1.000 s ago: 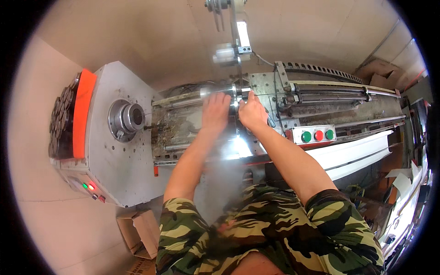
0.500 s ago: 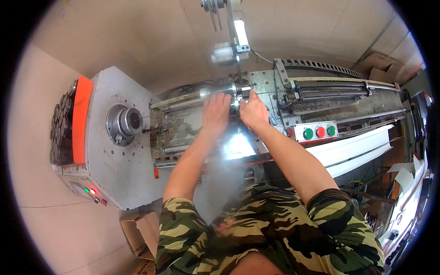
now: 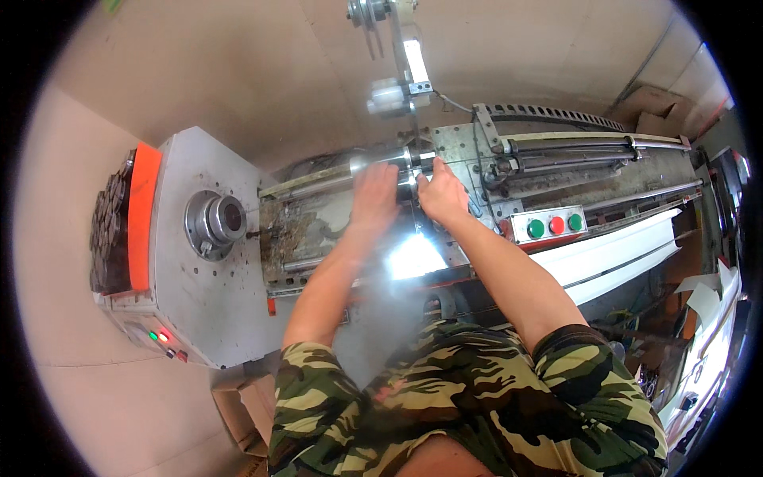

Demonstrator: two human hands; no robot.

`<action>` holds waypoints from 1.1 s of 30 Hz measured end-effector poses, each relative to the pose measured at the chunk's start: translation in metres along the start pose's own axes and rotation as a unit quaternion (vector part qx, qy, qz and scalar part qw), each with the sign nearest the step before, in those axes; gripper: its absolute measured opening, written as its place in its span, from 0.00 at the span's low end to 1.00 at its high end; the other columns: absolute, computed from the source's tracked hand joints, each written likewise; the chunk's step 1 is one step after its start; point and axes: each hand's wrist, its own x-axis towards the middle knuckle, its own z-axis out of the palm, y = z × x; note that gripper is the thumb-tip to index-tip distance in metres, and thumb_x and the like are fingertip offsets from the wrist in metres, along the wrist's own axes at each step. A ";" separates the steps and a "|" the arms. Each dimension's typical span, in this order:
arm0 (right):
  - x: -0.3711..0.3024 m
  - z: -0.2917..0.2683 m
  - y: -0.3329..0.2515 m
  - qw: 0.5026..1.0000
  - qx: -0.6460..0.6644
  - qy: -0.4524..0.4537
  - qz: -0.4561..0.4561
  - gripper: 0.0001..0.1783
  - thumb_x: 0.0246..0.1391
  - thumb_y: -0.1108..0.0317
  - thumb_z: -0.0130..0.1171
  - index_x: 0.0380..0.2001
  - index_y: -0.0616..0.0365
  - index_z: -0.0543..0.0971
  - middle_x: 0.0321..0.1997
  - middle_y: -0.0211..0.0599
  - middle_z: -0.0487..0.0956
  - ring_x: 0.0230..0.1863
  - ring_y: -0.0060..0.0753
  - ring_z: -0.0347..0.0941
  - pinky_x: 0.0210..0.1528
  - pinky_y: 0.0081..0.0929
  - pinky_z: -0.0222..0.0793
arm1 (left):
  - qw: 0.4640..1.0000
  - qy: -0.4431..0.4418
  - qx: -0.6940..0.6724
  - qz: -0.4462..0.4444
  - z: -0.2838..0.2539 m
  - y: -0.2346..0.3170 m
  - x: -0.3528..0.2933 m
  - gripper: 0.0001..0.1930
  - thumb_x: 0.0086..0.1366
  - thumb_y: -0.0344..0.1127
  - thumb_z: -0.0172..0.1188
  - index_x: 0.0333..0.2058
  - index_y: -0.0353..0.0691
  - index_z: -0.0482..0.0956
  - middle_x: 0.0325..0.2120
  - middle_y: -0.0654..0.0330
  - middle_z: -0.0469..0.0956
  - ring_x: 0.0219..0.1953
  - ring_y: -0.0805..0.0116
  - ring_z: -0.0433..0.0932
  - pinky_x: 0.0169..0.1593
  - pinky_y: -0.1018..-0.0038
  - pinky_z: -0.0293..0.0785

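My left hand lies over a shiny metal cylinder on the machine bed, its fingers curved across the top and smeared by motion. Close on its right, my right hand is closed beside the cylinder's collar, with the index finger stretched towards a small bright metal block. What sits inside its grip is hidden by the hand itself. A thin upright arm with white rollers comes down behind the cylinder.
To the left stands a grey machine housing with a round metal chuck. A button box with green and red buttons sits right of my hands, above a long white channel. Steel rods run along the right side.
The whole view has shifted slightly. Both hands stay at the cylinder in nearly the same places, and the left one remains blurred by motion.
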 end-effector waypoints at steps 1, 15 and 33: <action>0.002 -0.001 0.002 1.000 0.001 -0.003 0.002 0.33 0.64 0.52 0.52 0.67 0.58 0.63 0.68 0.48 0.70 0.62 0.59 0.71 0.62 0.51 0.67 | 1.000 0.000 -0.026 -0.006 -0.009 0.002 -0.001 0.33 0.46 0.35 0.73 0.52 0.39 0.70 0.47 0.53 0.72 0.53 0.51 0.70 0.56 0.57 0.65; 0.004 -0.005 0.003 0.999 0.005 -0.030 0.014 0.35 0.63 0.51 0.53 0.68 0.57 0.64 0.69 0.46 0.69 0.64 0.57 0.69 0.64 0.48 0.65 | 0.989 -0.127 0.073 -0.032 -0.010 -0.082 -0.033 0.39 0.58 0.38 0.68 0.65 0.34 0.61 0.44 0.51 0.75 0.49 0.50 0.74 0.51 0.57 0.71; 0.015 0.000 0.016 1.000 0.004 -0.015 0.009 0.34 0.62 0.51 0.55 0.67 0.58 0.67 0.67 0.50 0.71 0.66 0.53 0.68 0.66 0.45 0.64 | 0.989 -0.089 0.114 0.016 0.010 -0.087 -0.031 0.30 0.64 0.30 0.50 0.65 0.32 0.63 0.35 0.54 0.76 0.40 0.55 0.76 0.45 0.59 0.72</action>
